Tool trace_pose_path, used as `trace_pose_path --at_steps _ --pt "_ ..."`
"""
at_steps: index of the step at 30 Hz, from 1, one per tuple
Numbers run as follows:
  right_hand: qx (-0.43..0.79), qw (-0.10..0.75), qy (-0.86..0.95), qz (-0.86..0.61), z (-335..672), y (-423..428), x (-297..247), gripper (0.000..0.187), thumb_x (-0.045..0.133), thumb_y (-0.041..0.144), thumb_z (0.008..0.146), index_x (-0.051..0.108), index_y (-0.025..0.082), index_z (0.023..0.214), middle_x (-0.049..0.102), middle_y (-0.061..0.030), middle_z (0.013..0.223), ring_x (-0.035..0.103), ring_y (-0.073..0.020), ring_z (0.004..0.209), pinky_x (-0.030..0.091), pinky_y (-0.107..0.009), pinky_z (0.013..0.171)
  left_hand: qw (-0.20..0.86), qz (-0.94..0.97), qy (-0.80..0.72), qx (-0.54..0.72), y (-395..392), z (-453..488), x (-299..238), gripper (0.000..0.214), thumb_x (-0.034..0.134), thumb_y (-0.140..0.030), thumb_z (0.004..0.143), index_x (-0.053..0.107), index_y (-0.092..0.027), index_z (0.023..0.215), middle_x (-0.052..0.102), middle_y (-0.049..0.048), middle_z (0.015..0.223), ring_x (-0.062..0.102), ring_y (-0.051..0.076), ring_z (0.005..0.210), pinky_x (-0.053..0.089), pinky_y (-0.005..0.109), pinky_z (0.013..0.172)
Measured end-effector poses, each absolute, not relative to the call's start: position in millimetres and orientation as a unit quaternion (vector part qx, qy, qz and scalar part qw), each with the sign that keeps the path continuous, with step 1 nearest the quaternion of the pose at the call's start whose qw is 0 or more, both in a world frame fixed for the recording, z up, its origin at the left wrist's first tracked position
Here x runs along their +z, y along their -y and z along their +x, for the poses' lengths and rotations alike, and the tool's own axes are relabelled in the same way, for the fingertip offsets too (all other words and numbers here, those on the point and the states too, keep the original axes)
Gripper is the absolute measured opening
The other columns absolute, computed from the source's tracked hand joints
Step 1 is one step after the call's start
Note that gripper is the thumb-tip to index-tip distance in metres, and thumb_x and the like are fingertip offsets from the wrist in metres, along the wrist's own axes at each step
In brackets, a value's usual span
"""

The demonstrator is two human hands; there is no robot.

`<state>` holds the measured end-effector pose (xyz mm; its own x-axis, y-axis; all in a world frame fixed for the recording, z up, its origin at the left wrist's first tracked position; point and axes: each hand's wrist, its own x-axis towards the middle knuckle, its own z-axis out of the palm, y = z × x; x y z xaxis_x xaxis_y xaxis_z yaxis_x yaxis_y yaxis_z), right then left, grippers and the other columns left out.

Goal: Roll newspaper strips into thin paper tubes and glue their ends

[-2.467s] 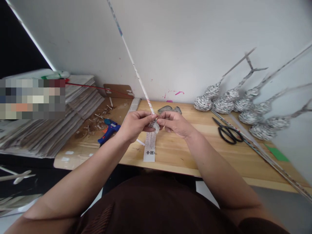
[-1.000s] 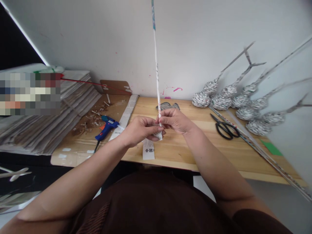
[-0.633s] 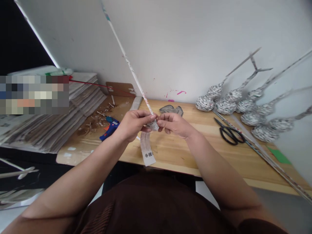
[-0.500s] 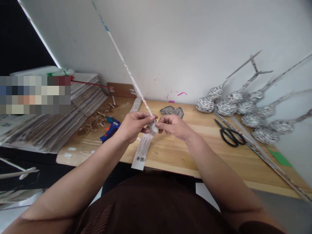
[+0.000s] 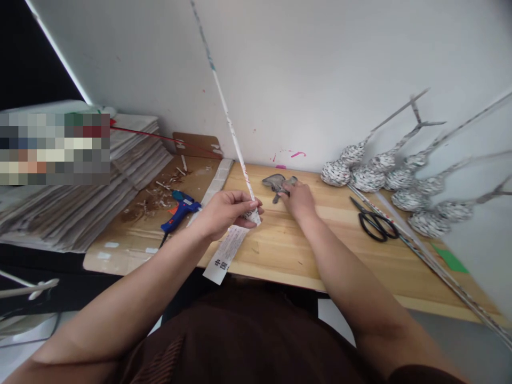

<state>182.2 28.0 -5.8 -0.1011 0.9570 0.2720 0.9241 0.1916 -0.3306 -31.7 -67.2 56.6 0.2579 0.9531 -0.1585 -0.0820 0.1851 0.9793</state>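
Observation:
My left hand (image 5: 228,213) is closed, pinching the lower end of a thin rolled paper tube (image 5: 230,125) between thumb and fingers. The tube slants up toward the wall. From the same grip a strip of printed newspaper (image 5: 224,256) hangs down past the table's front edge. To the right, my right hand (image 5: 300,200) is at a crumpled grey cloth (image 5: 276,182) on the table, with thumb and fingers closed on its right part. Some fingertips are hidden by the hand and cloth.
A blue glue gun (image 5: 180,213) lies on cardboard (image 5: 124,245) at left, beside stacked newspapers (image 5: 140,144). Black-handled scissors (image 5: 376,221), long paper tubes (image 5: 436,264) and several woven paper gourds (image 5: 366,177) occupy the right. A wall (image 5: 288,80) stands behind the wooden table (image 5: 272,256).
My right hand has left the paper strip and moved right and away from me to the grey cloth. My left hand keeps the tube, which now stands more upright.

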Motion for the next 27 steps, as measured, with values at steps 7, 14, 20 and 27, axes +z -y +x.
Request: trace_pose_path --at_steps 7,14,20,27 --pt "0.060 0.255 0.692 -0.672 184.1 -32.5 -7.9 0.028 0.066 0.045 0.081 0.074 0.021 0.093 0.072 -0.0084 0.088 0.064 -0.0239 0.082 0.045 -0.032 0.069 0.638 0.493 -0.447 0.387 70.2 -23.6 53.4 0.027 0.079 -0.033 0.072 0.069 -0.012 0.086 0.072 0.0094 0.086 0.070 0.017 0.078 0.060 0.026 0.063" --pt "0.342 0.432 0.710 -0.440 172.2 4.3 27.5 0.043 0.050 0.054 0.090 0.072 0.017 0.090 0.065 -0.0046 0.075 0.057 -0.0146 0.065 0.043 -0.027 0.061 0.645 0.511 -0.436 0.365 71.6 -27.7 52.2 0.024 0.077 -0.035 0.074 0.070 -0.014 0.084 0.073 0.0087 0.084 0.070 0.016 0.075 0.059 0.025 0.062" --pt "0.654 0.300 0.663 -0.205 163.9 24.5 41.3 0.033 0.060 0.048 0.088 0.071 0.019 0.099 0.059 0.0001 0.073 0.053 -0.0093 0.059 0.045 -0.024 0.058 0.652 0.548 -0.410 0.326 72.4 -18.7 55.8 0.026 0.074 -0.035 0.077 0.071 -0.014 0.093 0.073 0.0095 0.089 0.069 0.017 0.078 0.059 0.026 0.062" --pt "0.689 0.290 0.630 -0.210 168.3 20.3 36.3 0.028 0.068 0.042 0.084 0.073 0.015 0.092 0.058 0.0018 0.062 0.051 -0.0074 0.054 0.040 -0.020 0.050 0.649 0.543 -0.428 0.317 76.1 -12.8 52.6 0.027 0.078 -0.031 0.072 0.073 -0.013 0.091 0.073 0.0088 0.084 0.070 0.017 0.078 0.058 0.025 0.067"
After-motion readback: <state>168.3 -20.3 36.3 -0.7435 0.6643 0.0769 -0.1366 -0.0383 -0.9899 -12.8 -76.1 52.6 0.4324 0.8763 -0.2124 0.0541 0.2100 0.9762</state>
